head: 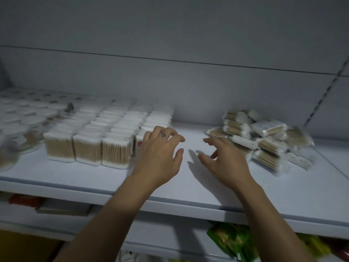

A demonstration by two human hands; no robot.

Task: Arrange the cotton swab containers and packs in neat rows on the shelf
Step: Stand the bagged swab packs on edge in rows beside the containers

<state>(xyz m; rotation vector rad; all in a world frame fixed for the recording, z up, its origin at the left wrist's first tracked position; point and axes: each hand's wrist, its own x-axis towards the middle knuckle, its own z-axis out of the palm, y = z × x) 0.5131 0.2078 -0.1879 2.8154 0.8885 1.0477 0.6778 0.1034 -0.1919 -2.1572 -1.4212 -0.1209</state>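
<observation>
Both hands over middle of shelf [188,188], holding nothing. Left hand [160,152]: fingers relaxed, loosely bent, just beside right end of upright swab packs [105,133] standing in rows. Right hand [224,159]: fingers spread, near loose pile of packs [264,137] at right. Round containers [22,118] at far left, blurred.

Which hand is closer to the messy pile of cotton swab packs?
Right. The right hand is just left of the messy pile, nearly touching its edge. The left hand is farther left, beside the neat rows of packs.
</observation>
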